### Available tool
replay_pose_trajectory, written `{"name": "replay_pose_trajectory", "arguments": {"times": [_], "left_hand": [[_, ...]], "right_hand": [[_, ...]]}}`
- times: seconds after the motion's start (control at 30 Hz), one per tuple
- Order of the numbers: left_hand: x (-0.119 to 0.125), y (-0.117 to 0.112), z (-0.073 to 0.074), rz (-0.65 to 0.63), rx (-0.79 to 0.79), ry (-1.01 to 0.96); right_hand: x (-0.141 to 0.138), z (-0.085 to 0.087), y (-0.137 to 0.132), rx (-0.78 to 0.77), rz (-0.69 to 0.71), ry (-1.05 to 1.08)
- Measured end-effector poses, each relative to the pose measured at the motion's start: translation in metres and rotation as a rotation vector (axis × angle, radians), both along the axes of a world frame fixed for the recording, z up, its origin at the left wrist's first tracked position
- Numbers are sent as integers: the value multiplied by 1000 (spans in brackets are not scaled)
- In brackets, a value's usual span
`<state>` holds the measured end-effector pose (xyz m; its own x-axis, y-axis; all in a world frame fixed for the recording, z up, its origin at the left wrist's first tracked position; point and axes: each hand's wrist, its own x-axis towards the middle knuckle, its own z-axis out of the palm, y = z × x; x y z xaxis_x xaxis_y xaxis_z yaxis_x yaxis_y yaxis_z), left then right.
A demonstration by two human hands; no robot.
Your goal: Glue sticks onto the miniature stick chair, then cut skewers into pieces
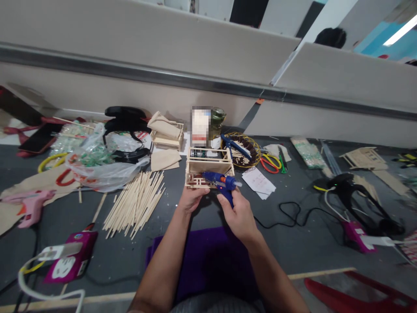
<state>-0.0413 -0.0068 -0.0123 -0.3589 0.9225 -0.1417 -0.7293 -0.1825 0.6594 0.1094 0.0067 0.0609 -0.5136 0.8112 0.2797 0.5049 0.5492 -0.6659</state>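
Observation:
My left hand (pixel 193 199) is closed on the near lower edge of a small box-shaped frame made of thin wooden sticks (pixel 210 155), holding it above the table. A beige panel shows inside the frame. Wrapped around the grip of a blue hot glue gun (pixel 221 179) is my right hand (pixel 237 213). The gun's nozzle points left, at the front of the frame; whether its tip touches the wood I cannot tell. A small red light glows on the gun's body.
Loose wooden sticks (pixel 135 204) lie left of my arms. Behind are a yellow-rimmed basket (pixel 257 148), a second stick frame (pixel 166 138) and a plastic bag (pixel 104 169). A pink glue gun (pixel 34 206) lies far left. A black cord (pixel 293 219) crosses the table at right, near white paper (pixel 259 182).

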Motion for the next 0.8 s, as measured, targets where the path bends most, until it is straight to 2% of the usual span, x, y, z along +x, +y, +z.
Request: {"name": "replay_pose_trajectory", "arguments": {"times": [0.3,0.57,0.8], "left_hand": [[0,0,1,-2,-16,9],[0,0,3,9,-25,-10],[-1,-1,2,6,-24,1]], "right_hand": [[0,4,1,-63,26,38],[0,-2,2,-24,42,39],[0,0,3,-23,42,29]]}}
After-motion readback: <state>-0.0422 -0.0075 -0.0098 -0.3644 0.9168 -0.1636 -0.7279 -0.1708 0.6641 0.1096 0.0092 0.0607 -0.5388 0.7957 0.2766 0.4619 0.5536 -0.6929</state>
